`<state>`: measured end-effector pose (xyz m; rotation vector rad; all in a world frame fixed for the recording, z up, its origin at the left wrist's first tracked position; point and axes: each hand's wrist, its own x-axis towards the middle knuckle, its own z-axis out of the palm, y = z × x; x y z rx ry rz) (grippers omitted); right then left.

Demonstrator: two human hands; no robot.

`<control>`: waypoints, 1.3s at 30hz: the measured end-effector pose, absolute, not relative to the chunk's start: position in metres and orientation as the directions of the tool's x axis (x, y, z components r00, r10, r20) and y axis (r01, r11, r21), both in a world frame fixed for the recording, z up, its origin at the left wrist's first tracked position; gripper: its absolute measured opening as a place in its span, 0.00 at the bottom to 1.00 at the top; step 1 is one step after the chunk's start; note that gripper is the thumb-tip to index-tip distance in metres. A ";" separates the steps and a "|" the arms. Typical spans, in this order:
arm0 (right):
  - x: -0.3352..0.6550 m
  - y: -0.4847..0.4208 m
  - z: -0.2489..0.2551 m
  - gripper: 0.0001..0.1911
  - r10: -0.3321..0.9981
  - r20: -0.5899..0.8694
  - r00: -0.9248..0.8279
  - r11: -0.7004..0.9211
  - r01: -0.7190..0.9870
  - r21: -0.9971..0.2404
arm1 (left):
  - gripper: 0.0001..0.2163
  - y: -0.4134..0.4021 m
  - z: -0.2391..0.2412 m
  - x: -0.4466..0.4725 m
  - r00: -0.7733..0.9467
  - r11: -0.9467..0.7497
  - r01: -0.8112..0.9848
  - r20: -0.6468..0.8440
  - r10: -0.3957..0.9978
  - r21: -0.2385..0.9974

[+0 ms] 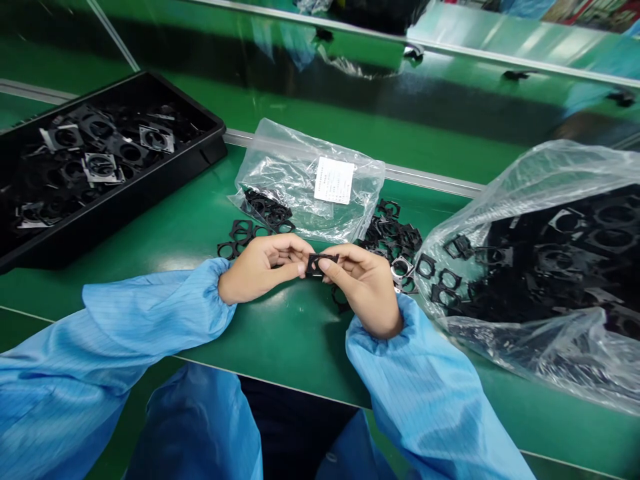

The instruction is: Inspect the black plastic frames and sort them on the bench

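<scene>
Between my two hands is a small black frame-like part (315, 265), raised just over the green table. The fingertips of my left hand (267, 265) pinch its left end. My right hand (367, 283) grips its right end, thumb on the near face. Fingers cover much of the part, so its full outline is hidden. Black ring-shaped frames (243, 231) lie beyond my left hand, partly by the mouth of a clear bag. Behind my right hand is a heap of similar black frames (395, 237), some with a silvery face.
A black tray (213, 143) filled with black and silvery frames stands at the left. The clear bag (300, 153) with a white label (334, 180) lies at the back. A large plastic bag (465, 200) of black frames fills the right side. A green partition (425, 140) rises behind.
</scene>
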<state>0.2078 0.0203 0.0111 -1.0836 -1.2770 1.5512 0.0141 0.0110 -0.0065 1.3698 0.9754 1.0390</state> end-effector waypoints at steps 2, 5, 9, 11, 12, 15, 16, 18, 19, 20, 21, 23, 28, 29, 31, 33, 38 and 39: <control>0.209 0.020 0.011 0.19 0.954 -0.103 -0.280 -0.126 -0.064 -0.990 | 0.09 0.011 -0.007 0.014 0.281 -0.060 -0.012 0.061 0.958 0.998; 0.210 0.020 0.010 0.20 0.958 -0.100 -0.269 -0.110 -0.023 -0.994 | 0.11 0.012 -0.007 0.014 0.285 -0.054 -0.030 0.061 0.957 0.998; 0.210 0.020 0.010 0.21 0.962 -0.095 -0.255 -0.100 -0.006 -0.995 | 0.13 0.012 -0.006 0.015 0.262 -0.045 -0.039 0.053 0.963 0.998; 0.210 0.020 0.011 0.20 0.964 -0.093 -0.248 -0.098 -0.009 -0.995 | 0.14 0.012 -0.006 0.015 0.254 -0.047 -0.041 0.056 0.966 0.998; 0.210 0.020 0.011 0.20 0.965 -0.096 -0.245 -0.103 -0.012 -0.995 | 0.14 0.012 -0.006 0.015 0.253 -0.047 -0.036 0.055 0.966 0.998; 0.210 0.020 0.012 0.20 0.965 -0.114 -0.238 -0.125 -0.031 -0.992 | 0.14 0.012 -0.006 0.015 0.259 -0.052 0.010 0.048 0.965 0.999; 0.209 0.020 0.012 0.20 0.965 -0.118 -0.234 -0.129 -0.035 -0.991 | 0.15 0.012 -0.005 0.015 0.264 -0.056 0.028 0.047 0.963 0.998; 0.209 0.020 0.012 0.20 0.968 -0.118 -0.223 -0.129 -0.036 -0.991 | 0.16 0.012 -0.004 0.014 0.277 -0.064 0.050 0.048 0.960 0.997; 0.209 0.020 0.012 0.20 0.969 -0.116 -0.217 -0.127 -0.035 -0.991 | 0.16 0.012 -0.003 0.014 0.283 -0.067 0.052 0.050 0.958 0.996; 0.209 0.019 0.012 0.19 0.971 -0.113 -0.212 -0.123 -0.034 -0.992 | 0.16 0.012 -0.002 0.014 0.285 -0.070 0.050 0.053 0.957 0.996; 0.209 0.019 0.013 0.19 0.973 -0.109 -0.205 -0.119 -0.037 -0.992 | 0.15 0.011 -0.002 0.014 0.285 -0.075 0.045 0.059 0.957 0.996; 0.209 0.019 0.013 0.18 0.977 -0.100 -0.188 -0.110 -0.046 -0.993 | 0.14 0.010 -0.002 0.014 0.281 -0.091 0.036 0.077 0.957 0.995; 0.209 0.018 0.014 0.18 0.982 -0.099 -0.159 -0.104 -0.021 -0.994 | 0.13 0.009 -0.003 0.015 0.251 -0.138 0.082 0.114 0.961 0.987; 0.208 0.018 0.014 0.19 0.982 -0.102 -0.159 -0.105 -0.015 -0.994 | 0.14 0.009 -0.003 0.015 0.242 -0.144 0.097 0.116 0.963 0.985; 0.208 0.018 0.013 0.19 0.981 -0.105 -0.165 -0.109 -0.016 -0.994 | 0.14 0.008 -0.003 0.015 0.237 -0.147 0.108 0.118 0.964 0.983; 0.208 0.018 0.013 0.19 0.977 -0.109 -0.184 -0.115 -0.022 -0.993 | 0.15 0.008 -0.002 0.015 0.245 -0.133 0.086 0.108 0.963 0.987; 0.209 0.019 0.013 0.20 0.967 -0.118 -0.226 -0.129 -0.035 -0.991 | 0.17 0.009 -0.001 0.013 0.267 -0.076 0.017 0.068 0.961 0.997; 0.209 0.019 0.013 0.20 0.966 -0.119 -0.229 -0.131 -0.040 -0.991 | 0.17 0.009 -0.001 0.013 0.272 -0.071 0.011 0.065 0.960 0.997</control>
